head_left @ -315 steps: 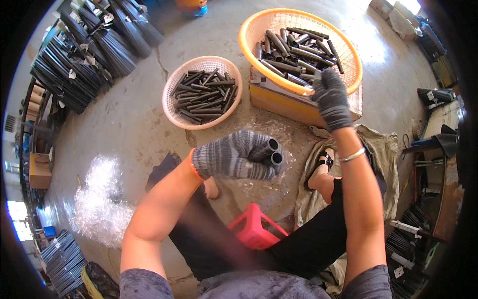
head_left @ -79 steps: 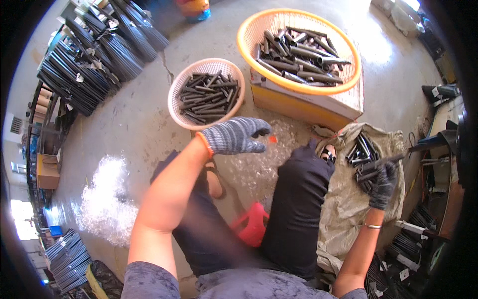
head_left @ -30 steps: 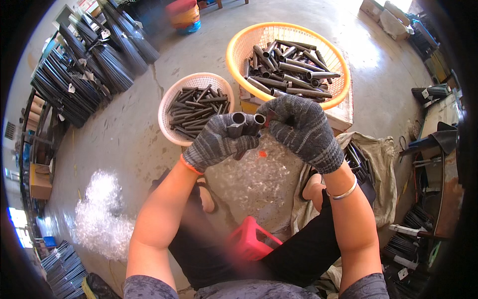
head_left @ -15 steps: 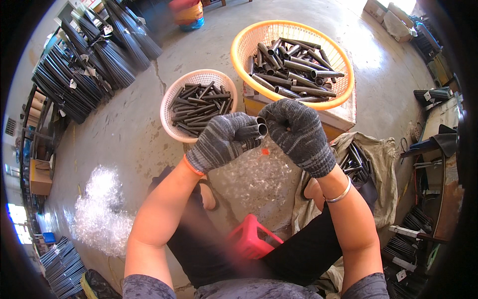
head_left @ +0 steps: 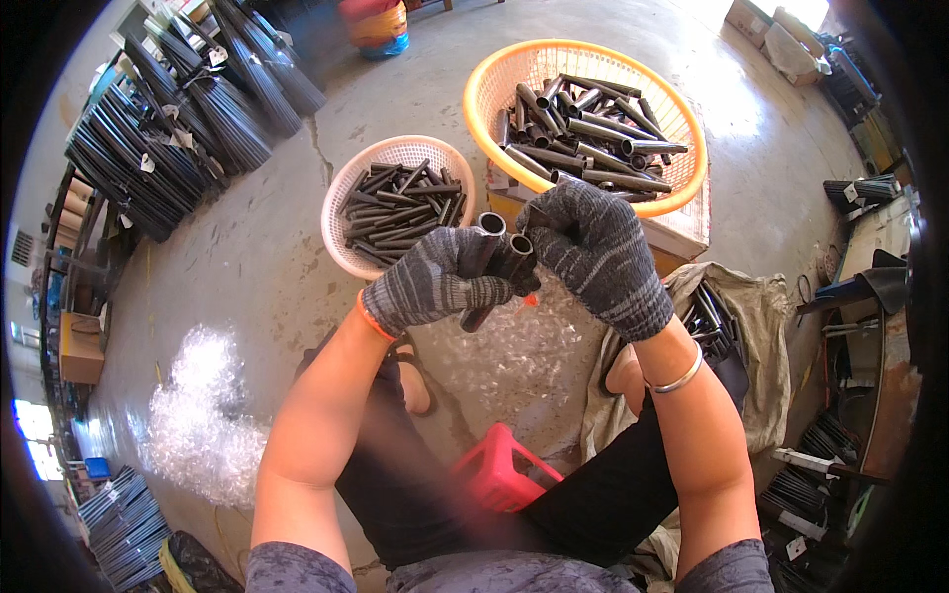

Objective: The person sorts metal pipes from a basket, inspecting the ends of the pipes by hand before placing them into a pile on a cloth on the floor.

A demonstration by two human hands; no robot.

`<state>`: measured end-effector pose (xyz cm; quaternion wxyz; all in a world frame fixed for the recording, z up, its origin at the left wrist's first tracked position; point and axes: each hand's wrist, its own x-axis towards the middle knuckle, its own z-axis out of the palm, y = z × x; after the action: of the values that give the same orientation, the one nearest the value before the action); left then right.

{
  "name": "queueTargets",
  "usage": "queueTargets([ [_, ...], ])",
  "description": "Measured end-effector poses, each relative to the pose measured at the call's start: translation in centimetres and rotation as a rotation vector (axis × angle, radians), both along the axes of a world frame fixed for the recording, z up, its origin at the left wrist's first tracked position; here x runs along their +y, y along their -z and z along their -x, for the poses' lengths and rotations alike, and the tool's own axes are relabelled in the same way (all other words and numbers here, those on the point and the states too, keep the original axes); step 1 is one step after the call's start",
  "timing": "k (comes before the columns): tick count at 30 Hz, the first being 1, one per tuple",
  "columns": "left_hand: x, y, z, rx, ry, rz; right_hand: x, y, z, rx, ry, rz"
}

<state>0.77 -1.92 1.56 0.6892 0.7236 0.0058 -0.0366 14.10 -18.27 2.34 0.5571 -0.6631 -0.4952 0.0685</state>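
In grey striped gloves, both hands meet in front of the baskets. My left hand is wrapped round two short dark tubes, whose round open ends tilt up toward me. Right beside those ends is my right hand, its fingers curled and pressed together; whatever is between them is hidden. Beyond the hands, an orange-rimmed basket holds many larger dark tubes. A smaller pale pink basket to its left contains thinner, short dark tubes.
The large basket rests on a box. Clear plastic scraps litter the floor between my feet, with a bigger heap at left. A red plastic stool is below me. At right lies an open sack of dark tubes; bundled rods stand far left.
The tubes in my left hand have swung from pointing right to pointing upward, showing their two open ends apart. My right hand has shifted slightly, staying close to them.
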Motion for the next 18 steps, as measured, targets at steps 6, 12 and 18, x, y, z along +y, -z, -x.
queueTargets([
  [6,0.9,0.4,-0.1,0.065,0.156,-0.041,0.1,-0.2,0.7,0.107,-0.03,-0.014],
  [12,0.9,-0.1,0.2,0.189,0.189,0.076,0.1,-0.1,0.3,0.279,-0.064,0.003],
  [18,1.3,1.1,-0.3,0.181,0.163,0.091,-0.4,-1.1,-0.9,0.701,-0.289,-0.29],
])
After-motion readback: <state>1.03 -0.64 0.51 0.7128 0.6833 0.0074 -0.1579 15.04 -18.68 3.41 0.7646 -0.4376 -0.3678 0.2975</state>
